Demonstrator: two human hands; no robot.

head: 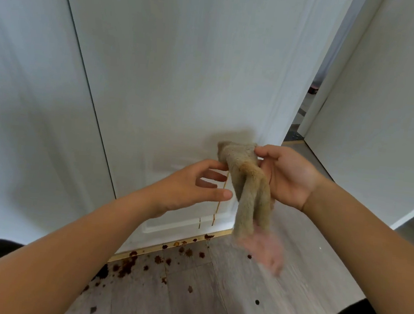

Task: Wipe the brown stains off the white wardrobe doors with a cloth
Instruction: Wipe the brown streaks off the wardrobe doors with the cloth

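Cloth [251,186]: plush, limp and light, hanging in a twisted fold in front of the lower wardrobe door [183,78]; probably best gathered in a bunch at its top. Right hand [290,177] pinches that upper end. Left hand [190,188], fingers loosely spread, lies just beside its left edge, holding nothing. Brown stains [219,203] streak the door behind.

Limp tan cloth [247,178] before brown-streaked white door [183,78]
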